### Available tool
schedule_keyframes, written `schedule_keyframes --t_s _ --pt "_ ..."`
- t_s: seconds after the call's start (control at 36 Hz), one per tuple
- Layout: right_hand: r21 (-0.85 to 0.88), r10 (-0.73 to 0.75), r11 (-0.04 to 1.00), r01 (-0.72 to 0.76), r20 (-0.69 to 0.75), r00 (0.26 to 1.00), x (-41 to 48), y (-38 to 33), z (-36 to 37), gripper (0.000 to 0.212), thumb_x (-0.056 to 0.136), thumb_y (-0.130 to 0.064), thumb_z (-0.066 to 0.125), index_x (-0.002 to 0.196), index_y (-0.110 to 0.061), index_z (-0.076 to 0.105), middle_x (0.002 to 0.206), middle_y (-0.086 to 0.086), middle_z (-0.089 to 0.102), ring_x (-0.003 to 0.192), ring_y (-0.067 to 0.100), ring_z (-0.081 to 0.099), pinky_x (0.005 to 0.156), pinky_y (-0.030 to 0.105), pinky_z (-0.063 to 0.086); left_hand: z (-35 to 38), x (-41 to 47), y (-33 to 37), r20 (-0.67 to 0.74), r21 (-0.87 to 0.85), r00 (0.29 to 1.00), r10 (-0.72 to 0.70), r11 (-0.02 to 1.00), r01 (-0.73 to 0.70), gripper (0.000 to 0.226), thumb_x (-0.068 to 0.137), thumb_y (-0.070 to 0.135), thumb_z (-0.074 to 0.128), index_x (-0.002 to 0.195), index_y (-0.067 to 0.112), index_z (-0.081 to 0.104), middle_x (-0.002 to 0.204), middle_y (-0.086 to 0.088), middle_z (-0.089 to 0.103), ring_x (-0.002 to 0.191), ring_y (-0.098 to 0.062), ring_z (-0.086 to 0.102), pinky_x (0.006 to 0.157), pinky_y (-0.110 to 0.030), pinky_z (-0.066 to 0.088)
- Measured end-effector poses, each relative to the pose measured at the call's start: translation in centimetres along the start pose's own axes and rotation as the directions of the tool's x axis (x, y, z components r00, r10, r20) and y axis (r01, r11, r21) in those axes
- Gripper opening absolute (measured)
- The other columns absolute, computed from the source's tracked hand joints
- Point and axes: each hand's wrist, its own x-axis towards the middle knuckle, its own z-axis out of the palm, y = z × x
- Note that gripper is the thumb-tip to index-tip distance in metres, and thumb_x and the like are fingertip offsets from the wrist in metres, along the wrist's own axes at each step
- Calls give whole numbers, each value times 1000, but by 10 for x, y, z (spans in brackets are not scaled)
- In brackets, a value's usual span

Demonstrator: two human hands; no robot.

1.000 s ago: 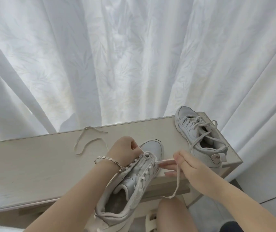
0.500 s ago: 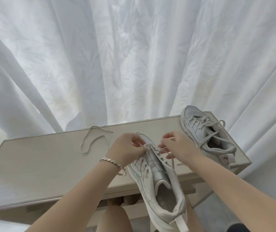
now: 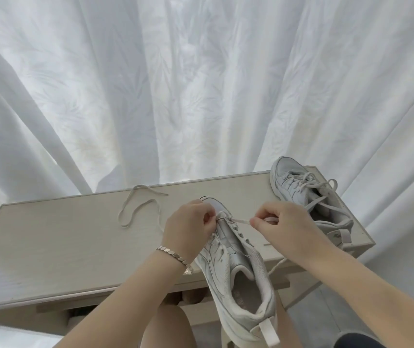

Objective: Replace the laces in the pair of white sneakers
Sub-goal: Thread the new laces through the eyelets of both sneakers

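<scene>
A white sneaker [image 3: 236,277] lies with its toe on the table's front and its heel over my lap. My left hand [image 3: 188,229] pinches the lace at the lowest eyelets on the shoe's left side. My right hand [image 3: 284,229] pinches the flat white lace [image 3: 242,222], which runs taut from the eyelet to my fingers; its free end hangs below my wrist. The second white sneaker [image 3: 306,194], fully laced, stands at the table's right end. A loose lace [image 3: 138,207] lies curled on the table, left of my hands.
The pale wooden table [image 3: 62,247] stands against white curtains [image 3: 201,84]. Its right edge is just past the laced sneaker. My knees show beneath the table's front edge.
The sneaker has turned from leaning left to pointing straight away, heel toward me. My right hand has risen to the toe eyelets and drawn the lace out to the right.
</scene>
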Motion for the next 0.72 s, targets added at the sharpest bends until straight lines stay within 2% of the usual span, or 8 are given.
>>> schedule_keyframes --t_s 0.08,0.19,0.25,0.31,0.42,0.56,0.64,0.72 --pt "-95 -1 995 5 45 999 -11 3 -20 25 87 -26 60 61 -26 58 45 -17 50 53 2 47 58 15 37 2 0 1 -11 -31 1000 -16 999 16 10 87 17 59 84 13 69 77 6 57 75 -14 54 70 -31 47" --pt "-255 100 967 -19 306 947 -16 3 -28 22 90 -32 55 68 -30 58 67 -14 57 67 -1 50 60 16 37 4 -1 2 -24 -50 1000 -18 999 17 8 86 15 60 84 14 68 77 6 58 73 -13 54 67 -26 44" --pt "-225 107 974 -39 299 948 -12 3 -22 15 91 -33 53 77 -30 60 79 -13 62 76 2 55 66 17 40 5 -2 1 -31 -60 999 -22 998 20 8 85 15 61 83 13 69 76 6 57 71 -11 52 64 -21 41" --pt "-127 94 990 -67 219 971 -5 3 -14 12 93 -34 50 90 -28 60 86 -11 65 85 7 58 73 22 43 5 -1 1 -33 -76 999 -27 997 24 7 85 14 62 82 13 69 73 8 56 66 -6 49 62 -16 38" --pt "42 70 996 -81 232 970 14 -1 8 15 92 -39 52 96 -25 58 96 -5 66 86 9 58 73 23 44 4 -2 1 -24 -92 999 -39 995 37 7 84 16 63 82 14 69 77 6 60 68 -6 50 66 -21 43" --pt "65 6 998 -21 223 975 33 -5 25 9 88 -35 60 90 -26 60 82 -6 61 71 5 53 55 15 35 0 1 -1 35 -165 996 -84 982 89 7 83 17 65 79 17 70 72 9 63 66 -1 53 64 -14 43" --pt "31 -2 999 -8 284 959 45 -10 25 10 84 -31 64 76 -29 59 73 -10 57 69 6 52 58 16 36 -3 4 -4 81 -283 986 -145 945 162 8 82 14 67 76 17 71 70 11 65 65 1 57 63 -9 44" --pt "-83 21 996 12 384 923 55 -18 22 14 84 -28 63 71 -28 58 71 -9 56 69 7 52 59 18 40 -3 5 -4 110 -303 982 -154 936 180 7 83 14 67 77 17 71 70 11 65 66 2 57 63 -8 45"
